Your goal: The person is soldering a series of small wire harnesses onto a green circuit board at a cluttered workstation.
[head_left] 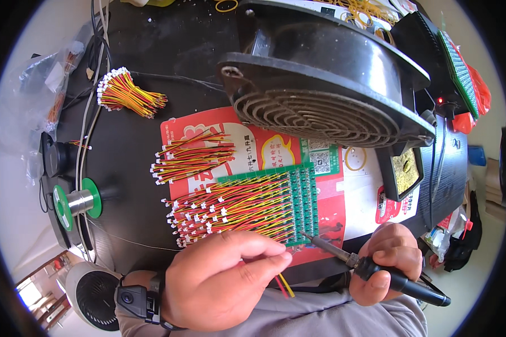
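Observation:
My left hand (219,281) pinches a short wire lead (285,286) between thumb and forefinger. Its red, yellow and dark strands stick out below the fingertips. In my right hand (391,255) is a soldering iron (331,247), held by its black handle. The iron's tip points left, at the lower right part of a green circuit board panel (305,205); whether it touches cannot be made out. Rows of red, yellow and black wires with white connectors (208,213) run left from the board. More loose leads (194,157) lie above them on a red printed sheet (331,216).
A big black fan (331,84) stands over the board's far side. Right of it is a holder with a yellow sponge (406,168). A solder spool (80,202) stands at left, its thin strand reaching toward my left hand. Farther back lies a wire bundle (130,92).

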Available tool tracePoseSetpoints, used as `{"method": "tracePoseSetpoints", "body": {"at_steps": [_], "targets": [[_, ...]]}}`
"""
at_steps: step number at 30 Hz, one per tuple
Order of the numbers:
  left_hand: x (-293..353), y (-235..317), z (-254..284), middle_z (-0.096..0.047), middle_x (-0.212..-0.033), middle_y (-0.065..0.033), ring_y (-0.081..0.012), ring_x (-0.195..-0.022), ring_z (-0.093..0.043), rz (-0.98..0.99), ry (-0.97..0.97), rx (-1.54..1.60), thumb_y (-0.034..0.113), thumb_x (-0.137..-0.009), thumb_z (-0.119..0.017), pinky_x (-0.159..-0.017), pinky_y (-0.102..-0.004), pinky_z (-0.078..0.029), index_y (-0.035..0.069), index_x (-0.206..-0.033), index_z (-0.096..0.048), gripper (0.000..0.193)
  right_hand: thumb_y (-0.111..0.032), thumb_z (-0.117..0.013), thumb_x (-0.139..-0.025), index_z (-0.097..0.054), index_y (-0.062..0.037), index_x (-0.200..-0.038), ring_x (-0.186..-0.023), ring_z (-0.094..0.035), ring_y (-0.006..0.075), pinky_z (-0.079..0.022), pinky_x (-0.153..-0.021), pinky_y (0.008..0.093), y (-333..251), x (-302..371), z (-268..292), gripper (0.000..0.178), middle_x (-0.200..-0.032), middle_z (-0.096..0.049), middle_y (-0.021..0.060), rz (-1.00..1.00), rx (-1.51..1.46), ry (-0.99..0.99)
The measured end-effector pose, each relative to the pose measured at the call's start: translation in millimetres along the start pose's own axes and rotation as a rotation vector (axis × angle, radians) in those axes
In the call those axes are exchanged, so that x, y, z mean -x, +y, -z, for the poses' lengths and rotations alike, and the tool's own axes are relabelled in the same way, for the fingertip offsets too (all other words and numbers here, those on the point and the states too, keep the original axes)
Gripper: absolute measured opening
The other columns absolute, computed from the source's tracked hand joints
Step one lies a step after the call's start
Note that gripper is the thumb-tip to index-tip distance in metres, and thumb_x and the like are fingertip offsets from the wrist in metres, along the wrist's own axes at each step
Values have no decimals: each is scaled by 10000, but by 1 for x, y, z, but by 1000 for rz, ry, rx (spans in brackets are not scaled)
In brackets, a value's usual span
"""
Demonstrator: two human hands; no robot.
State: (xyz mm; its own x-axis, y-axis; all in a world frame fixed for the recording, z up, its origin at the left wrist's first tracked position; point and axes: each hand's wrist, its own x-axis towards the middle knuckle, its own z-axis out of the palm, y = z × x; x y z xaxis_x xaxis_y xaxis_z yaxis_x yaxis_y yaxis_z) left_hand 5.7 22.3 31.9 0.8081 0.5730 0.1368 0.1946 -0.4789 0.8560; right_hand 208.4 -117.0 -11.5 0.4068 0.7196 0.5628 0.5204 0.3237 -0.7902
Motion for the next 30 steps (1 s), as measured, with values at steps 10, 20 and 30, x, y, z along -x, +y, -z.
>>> {"method": "tracePoseSetpoints", "body": {"at_steps": [10, 20, 30], "targets": [[0, -9, -13, -652, -764, -45, -175, -602, -625, -203, 14, -151, -13, -666, -802, -502, -281, -487, 22, -908, -742, 252, -286, -748, -842, -562, -7, -820, -425, -475, 146, -367, -363, 274, -2, 1, -3, 337, -561, -508, 17, 10, 9, 85], [-4, -9, -22, -627, -805, -83, -208, -617, -593, -341, 7, -370, -9, -666, -749, -496, -299, -455, -34, -911, -723, 248, -285, -617, -902, -495, -41, -836, -466, -446, 112, -342, -389, 223, -4, -3, -2, 280, -574, -441, 25, 31, 87, -66], [9, -15, -36, -613, -759, -75, -201, -600, -583, -286, 115, -442, 3, -635, -725, -483, -302, -458, -36, -887, -723, 255, -276, -645, -870, -507, -40, -801, -444, -437, 108, -323, -357, 223, -3, 0, -11, 281, -570, -432, 8, 17, 102, 44]]}}
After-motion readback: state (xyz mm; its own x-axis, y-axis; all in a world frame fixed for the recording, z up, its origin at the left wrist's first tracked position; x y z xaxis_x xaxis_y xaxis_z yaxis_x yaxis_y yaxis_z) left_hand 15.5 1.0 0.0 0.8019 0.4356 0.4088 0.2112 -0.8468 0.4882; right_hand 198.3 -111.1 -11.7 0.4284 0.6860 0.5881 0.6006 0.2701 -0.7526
